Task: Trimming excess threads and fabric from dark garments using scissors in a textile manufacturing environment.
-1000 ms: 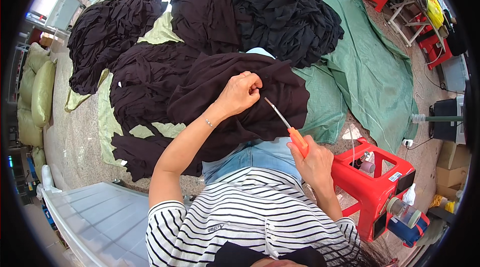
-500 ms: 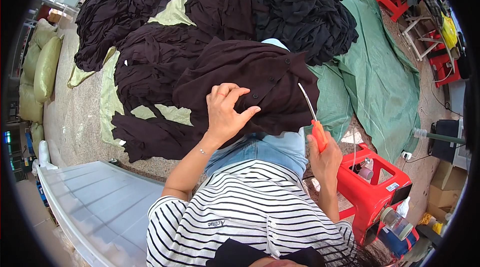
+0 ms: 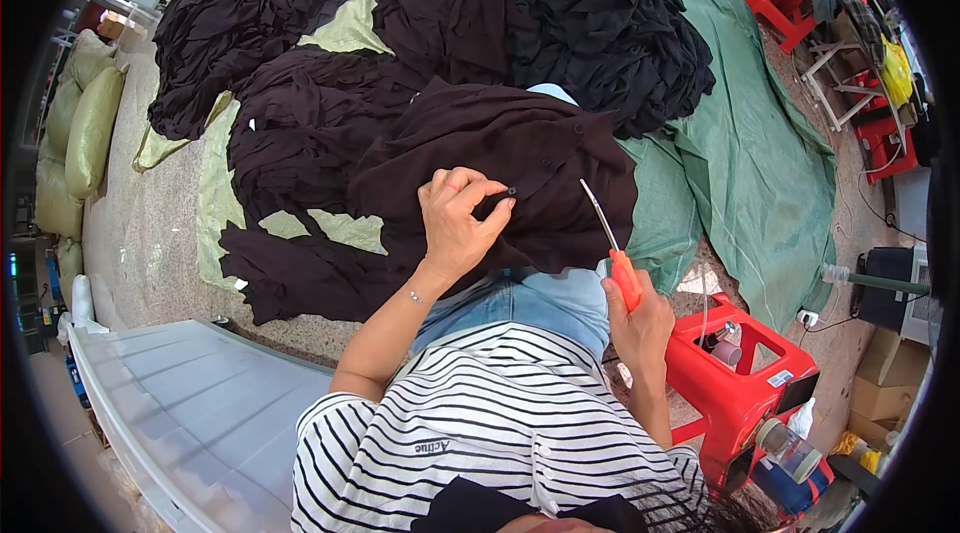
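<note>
A dark brown buttoned garment [image 3: 450, 138] lies spread over my lap, with a row of dark buttons running up its right part. My left hand [image 3: 463, 218] rests on the cloth, thumb and forefinger closed around a small dark button [image 3: 511, 191]. In my right hand [image 3: 640, 318] is a pair of scissors [image 3: 624, 278] with orange handles. Their narrow metal blades point up and left over the garment, apart from the button; whether the blades are parted I cannot tell.
Heaps of dark brown garments [image 3: 250, 23] and a black heap [image 3: 605, 33] lie ahead on pale green sheeting and a green tarp [image 3: 755, 123]. A red plastic stool [image 3: 735, 363] stands at my right, a grey-white panel [image 3: 200, 403] at my left. Stuffed sacks [image 3: 95, 138] line the far left.
My left thumb and forefinger have closed on the button. My right hand has brought the scissors left, nearer to the buttons.
</note>
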Action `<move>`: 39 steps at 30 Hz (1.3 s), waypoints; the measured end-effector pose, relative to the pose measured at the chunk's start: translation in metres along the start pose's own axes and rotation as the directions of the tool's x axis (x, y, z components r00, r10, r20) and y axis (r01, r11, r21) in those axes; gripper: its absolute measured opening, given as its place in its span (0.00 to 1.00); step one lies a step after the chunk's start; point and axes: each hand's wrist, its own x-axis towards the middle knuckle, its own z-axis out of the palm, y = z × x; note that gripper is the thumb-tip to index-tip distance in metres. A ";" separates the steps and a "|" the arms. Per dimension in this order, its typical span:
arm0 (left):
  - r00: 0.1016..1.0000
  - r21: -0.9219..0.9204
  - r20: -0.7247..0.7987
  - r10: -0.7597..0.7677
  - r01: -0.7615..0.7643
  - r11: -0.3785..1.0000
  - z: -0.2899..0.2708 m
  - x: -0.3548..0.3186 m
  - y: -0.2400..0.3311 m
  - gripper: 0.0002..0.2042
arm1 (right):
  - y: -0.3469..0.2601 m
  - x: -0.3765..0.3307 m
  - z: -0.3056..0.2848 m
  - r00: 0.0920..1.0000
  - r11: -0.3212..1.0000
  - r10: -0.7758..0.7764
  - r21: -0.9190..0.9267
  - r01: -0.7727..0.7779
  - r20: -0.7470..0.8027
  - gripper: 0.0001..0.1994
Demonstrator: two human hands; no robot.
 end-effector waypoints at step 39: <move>0.002 0.134 0.987 -0.162 0.559 0.819 -0.027 0.113 -0.018 0.18 | -0.040 -0.028 -0.002 0.919 0.940 -0.330 0.165 0.299 0.215 0.17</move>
